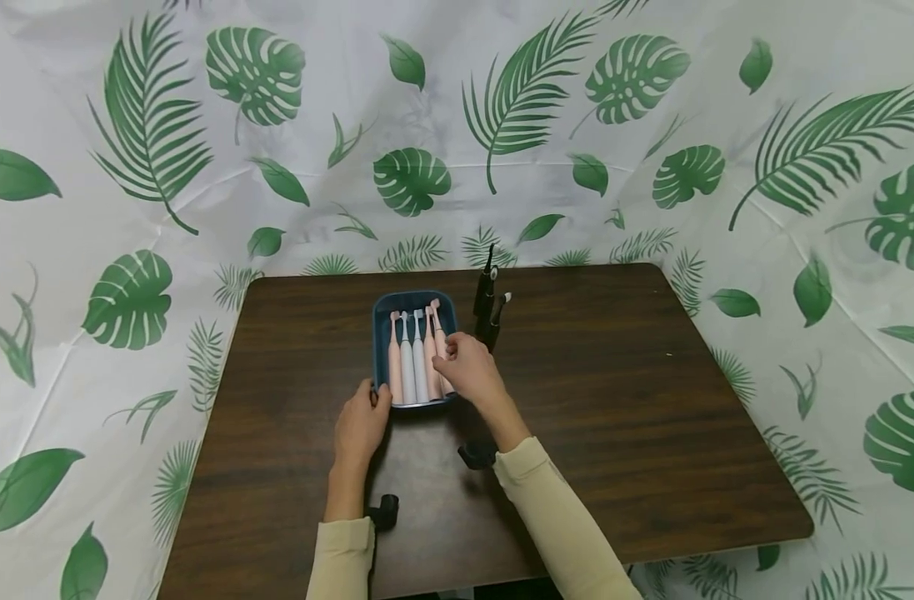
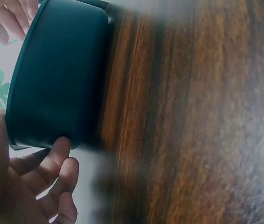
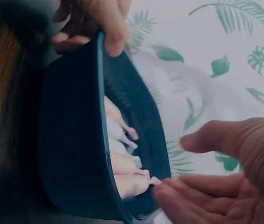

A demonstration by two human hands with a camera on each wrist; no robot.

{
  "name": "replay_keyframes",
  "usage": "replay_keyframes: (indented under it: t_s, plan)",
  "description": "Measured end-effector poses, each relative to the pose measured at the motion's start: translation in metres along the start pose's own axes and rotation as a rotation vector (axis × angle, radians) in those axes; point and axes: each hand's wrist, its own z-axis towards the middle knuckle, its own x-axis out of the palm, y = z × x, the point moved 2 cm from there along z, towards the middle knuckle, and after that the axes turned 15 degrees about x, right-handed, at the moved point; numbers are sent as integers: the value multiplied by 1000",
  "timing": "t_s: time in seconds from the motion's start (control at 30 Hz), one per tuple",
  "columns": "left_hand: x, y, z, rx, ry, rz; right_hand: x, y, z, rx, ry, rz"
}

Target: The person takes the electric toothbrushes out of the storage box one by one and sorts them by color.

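A dark blue bin (image 1: pixel 380 350) stands on the table, holding a row of electric toothbrushes, some pink and some white (image 1: pixel 420 371), heads pointing to the far side. My left hand (image 1: pixel 362 425) grips its near left corner, thumb over the rim and fingers against the outer wall (image 2: pixel 61 74). Above the bin's right side is my right hand (image 1: pixel 471 367). In the right wrist view this hand (image 3: pixel 220 182) has its thumb apart from its fingers, and the fingertips are at the head of the outermost pink toothbrush (image 3: pixel 132 185); whether they touch it I cannot tell.
Black electric toothbrushes (image 1: pixel 486 296) stand upright just right of the bin, their lower ends partly hidden by my right hand. The brown wooden table (image 1: pixel 614 400) extends to both sides. Behind it hangs a white leaf-patterned cloth (image 1: pixel 539 208).
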Motion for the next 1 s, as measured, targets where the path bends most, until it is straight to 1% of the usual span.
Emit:
replay_keyframes:
  t_s: [0.13, 0.2, 0.4, 0.6, 0.77, 1.0]
  plan:
    - [0, 0, 0, -15, -10, 12, 6, 9, 4, 1, -26, -196]
    - [1, -1, 0, -20, -11, 13, 7, 12, 5, 6, -51, -253]
    - [2, -2, 1, -25, -1, 14, 8, 18, 6, 37, -105, -296]
    - [4, -1, 0, -47, 2, 4, 15, 19, 8, 46, -157, -420]
    - [6, 0, -2, -64, 1, 0, 20, 18, 10, 78, -145, -482]
    - [7, -2, -1, -51, -16, 4, 19, 21, 14, 84, -134, -513]
